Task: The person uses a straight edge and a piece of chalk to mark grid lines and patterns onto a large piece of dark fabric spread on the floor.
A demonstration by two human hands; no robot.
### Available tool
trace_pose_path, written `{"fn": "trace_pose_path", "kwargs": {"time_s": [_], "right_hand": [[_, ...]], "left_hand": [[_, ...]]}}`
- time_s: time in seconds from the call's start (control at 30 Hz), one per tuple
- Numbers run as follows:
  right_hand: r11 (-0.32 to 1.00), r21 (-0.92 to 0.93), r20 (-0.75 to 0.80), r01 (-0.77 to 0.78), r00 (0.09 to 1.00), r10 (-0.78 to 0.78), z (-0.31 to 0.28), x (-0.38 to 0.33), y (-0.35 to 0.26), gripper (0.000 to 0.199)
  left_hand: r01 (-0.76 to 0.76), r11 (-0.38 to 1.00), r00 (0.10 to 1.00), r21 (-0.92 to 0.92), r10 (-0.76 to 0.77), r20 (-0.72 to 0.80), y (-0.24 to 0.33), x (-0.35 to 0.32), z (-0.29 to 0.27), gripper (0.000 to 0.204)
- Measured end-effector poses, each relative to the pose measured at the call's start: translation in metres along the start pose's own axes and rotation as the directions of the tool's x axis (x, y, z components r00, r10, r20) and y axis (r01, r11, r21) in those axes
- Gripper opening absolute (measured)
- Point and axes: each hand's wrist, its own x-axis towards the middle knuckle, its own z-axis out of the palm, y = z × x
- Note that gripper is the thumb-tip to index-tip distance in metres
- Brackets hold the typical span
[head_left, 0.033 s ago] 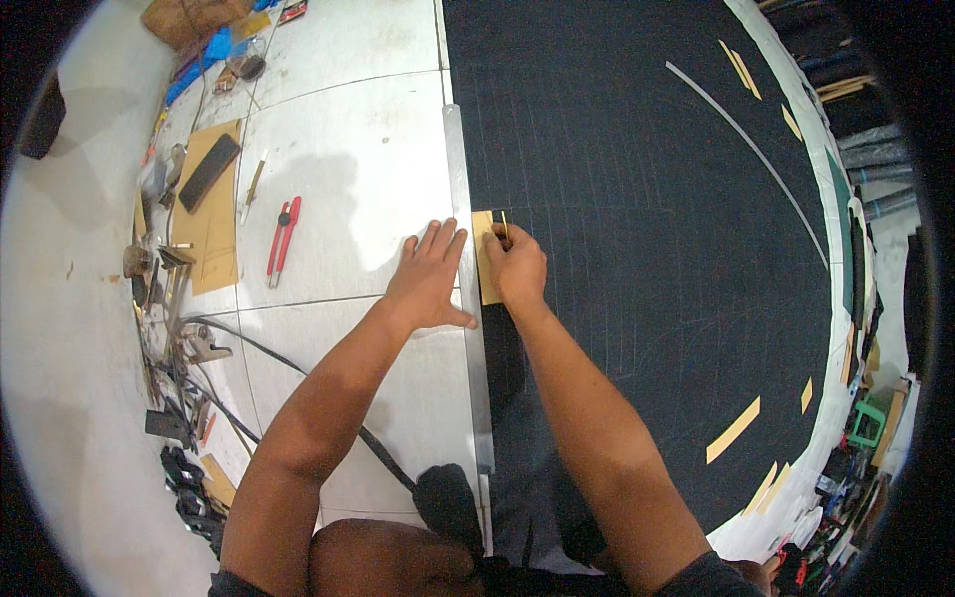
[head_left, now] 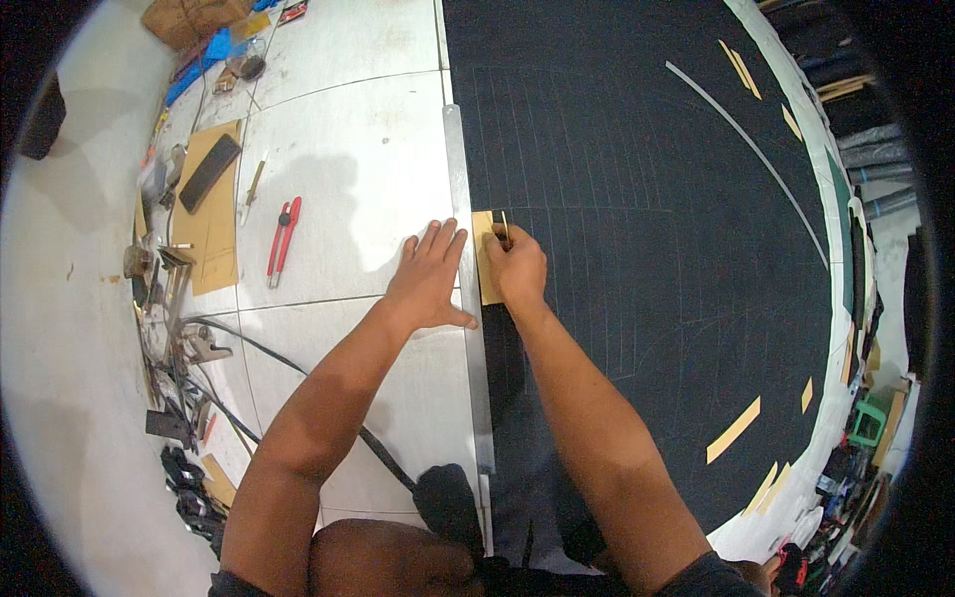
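Note:
A long metal ruler (head_left: 456, 159) lies along the left edge of a dark cloth (head_left: 637, 298) marked with many thin chalk lines. My left hand (head_left: 430, 279) is flat with fingers spread, its fingertips and thumb at the ruler. Just right of the ruler, a small tan card (head_left: 484, 261) rests on the cloth. Over the card's right side, my right hand (head_left: 522, 267) is closed in a pinch. A thin, yellowish, stick-like piece (head_left: 503, 217) pokes up from its fingers; the rest of it is hidden.
On the white tiles (head_left: 348, 129) at left lie a red cutter knife (head_left: 284, 244) and a dark phone-like block (head_left: 210, 173) on brown card (head_left: 214, 269). Clutter and a black cable (head_left: 269, 348) run beyond. Tan strips (head_left: 733, 430) and a curved ruler (head_left: 751, 139) lie on the cloth.

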Motion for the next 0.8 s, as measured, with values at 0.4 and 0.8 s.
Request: {"fn": "trace_pose_path", "kwargs": {"time_s": [0.4,0.8], "right_hand": [[1.000,0.004,-0.040,0.019,0.999,-0.019,-0.004,-0.004,-0.002,0.030],[1.000,-0.018,-0.031,0.009,0.999,-0.010,-0.001,-0.002,0.001,0.033]], "left_hand": [[-0.021,1.000,1.000,0.009,0.021,-0.016,0.000,0.002,0.002,0.131],[-0.025,0.999,1.000,0.027,0.025,-0.011,0.002,0.002,0.001,0.132]]}}
